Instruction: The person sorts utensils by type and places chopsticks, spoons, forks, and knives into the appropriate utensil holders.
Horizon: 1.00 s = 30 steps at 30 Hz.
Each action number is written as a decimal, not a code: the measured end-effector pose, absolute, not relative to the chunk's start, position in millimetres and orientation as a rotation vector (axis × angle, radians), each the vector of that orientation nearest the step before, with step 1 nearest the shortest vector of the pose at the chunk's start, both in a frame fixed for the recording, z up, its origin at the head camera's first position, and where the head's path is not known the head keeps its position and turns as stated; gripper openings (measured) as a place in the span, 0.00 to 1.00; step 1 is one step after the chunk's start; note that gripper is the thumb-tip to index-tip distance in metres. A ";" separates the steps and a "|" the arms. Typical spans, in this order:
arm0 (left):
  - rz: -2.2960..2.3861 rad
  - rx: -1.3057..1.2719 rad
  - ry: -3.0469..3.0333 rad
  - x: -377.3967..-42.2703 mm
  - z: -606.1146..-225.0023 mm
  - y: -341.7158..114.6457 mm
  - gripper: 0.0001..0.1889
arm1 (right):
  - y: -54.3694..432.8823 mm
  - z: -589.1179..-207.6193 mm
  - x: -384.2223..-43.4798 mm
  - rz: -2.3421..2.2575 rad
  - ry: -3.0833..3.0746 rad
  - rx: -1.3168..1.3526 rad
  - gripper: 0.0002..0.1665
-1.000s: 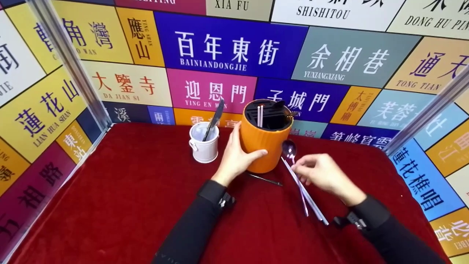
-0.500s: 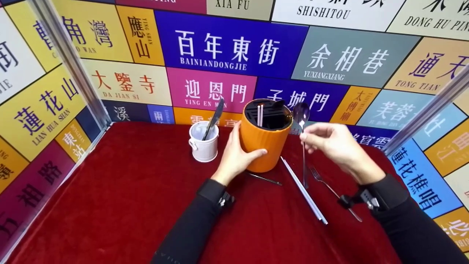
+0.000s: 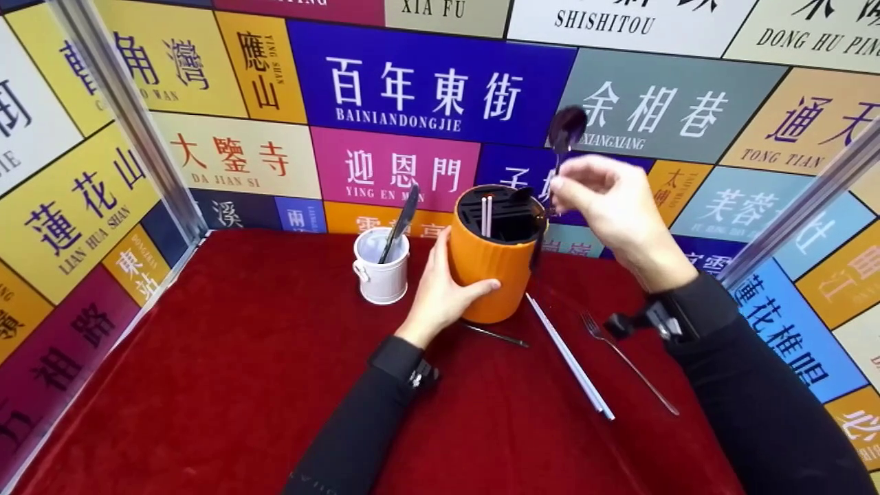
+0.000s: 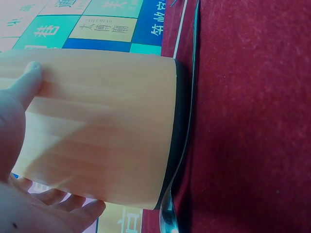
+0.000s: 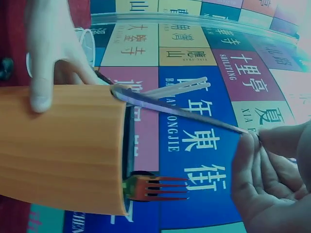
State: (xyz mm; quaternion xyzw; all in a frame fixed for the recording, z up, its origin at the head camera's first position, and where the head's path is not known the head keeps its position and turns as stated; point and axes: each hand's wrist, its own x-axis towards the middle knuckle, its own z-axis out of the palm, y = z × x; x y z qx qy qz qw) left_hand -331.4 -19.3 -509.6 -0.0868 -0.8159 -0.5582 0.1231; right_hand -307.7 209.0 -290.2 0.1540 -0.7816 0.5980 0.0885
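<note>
My left hand (image 3: 447, 285) grips an orange utensil holder (image 3: 491, 282), its thumb across the front. The holder has a black slotted top, with chopsticks (image 3: 487, 216) standing in it. In the right wrist view, fork tines (image 5: 163, 188) stick out of its mouth. My right hand (image 3: 608, 203) pinches a spoon (image 3: 568, 126) near its neck, above the holder's right rim. The spoon's bowl points up; its handle hangs down, and in the right wrist view the handle's end overlaps the rim. Whether it touches the rim, I cannot tell.
Left of the holder stands a small white bucket (image 3: 382, 275) with a knife (image 3: 405, 216) leaning in it. A pair of chopsticks (image 3: 570, 357) and a fork (image 3: 629, 364) lie on the red cloth (image 3: 240, 378). Another spoon (image 4: 169, 213) lies by the holder's base. Sign-printed walls (image 3: 426, 75) surround the table.
My right hand has lifted the spoon off the cloth, up and then left towards the holder's rim. The fork on the cloth has come into sight. My left hand stays on the holder.
</note>
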 end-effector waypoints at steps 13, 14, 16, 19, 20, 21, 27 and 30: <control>-1.642 -0.246 -2.384 -330.7 -508.9 -20.0 0.68 | 174.9 -293.8 -346.2 1.396 -2.218 0.431 0.12; -1.641 -0.245 -2.387 -330.9 -509.1 -20.0 0.68 | 173.5 -294.9 -348.6 1.387 -2.216 0.433 0.12; -1.643 -0.243 -2.388 -331.1 -509.3 -19.9 0.69 | 171.4 -296.9 -353.8 1.378 -2.213 0.430 0.12; -1.641 -0.242 -2.389 -331.0 -509.2 -19.8 0.69 | 169.8 -300.1 -360.1 1.357 -2.228 0.422 0.11; -1.640 -0.242 -2.390 -331.0 -509.1 -19.6 0.68 | 169.8 -301.3 -362.0 1.351 -2.238 0.417 0.11; -1.639 -0.244 -2.389 -330.9 -508.9 -19.4 0.68 | 169.9 -302.5 -363.7 1.348 -2.243 0.414 0.11; -1.626 -0.252 -2.394 -330.5 -508.3 -19.8 0.68 | 169.3 -308.5 -372.0 1.309 -2.299 0.362 0.11; -1.630 -0.255 -2.391 -330.7 -508.7 -20.3 0.68 | 167.6 -313.5 -376.0 1.249 -2.347 0.349 0.11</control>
